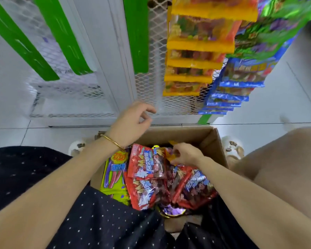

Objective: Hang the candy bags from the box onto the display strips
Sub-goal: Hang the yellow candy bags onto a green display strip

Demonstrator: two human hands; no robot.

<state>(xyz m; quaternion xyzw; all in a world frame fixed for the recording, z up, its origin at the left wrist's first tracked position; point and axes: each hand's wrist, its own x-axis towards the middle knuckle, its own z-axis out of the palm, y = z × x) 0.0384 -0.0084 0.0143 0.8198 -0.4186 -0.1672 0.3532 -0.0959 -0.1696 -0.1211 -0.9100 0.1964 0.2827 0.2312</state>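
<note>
A cardboard box (215, 146) sits on the floor between my knees. It holds red candy bags (147, 164), yellow-green bags (113, 175) at its left and an orange bag (171, 155). My right hand (185, 155) is inside the box and pinches the orange bag's top edge. My left hand (133, 123) hovers above the box's far left corner, fingers loosely curled, holding nothing. Three bare green display strips (138, 38) hang on the white mesh panel ahead. Strips to the right carry yellow-orange bags (196, 60) and blue-green bags (244, 69).
The white mesh rack (151, 90) stands just beyond the box on a pale tiled floor (276, 105). My lap in dark dotted fabric (101, 216) fills the bottom of the view, with my bare right knee (285, 159) beside the box.
</note>
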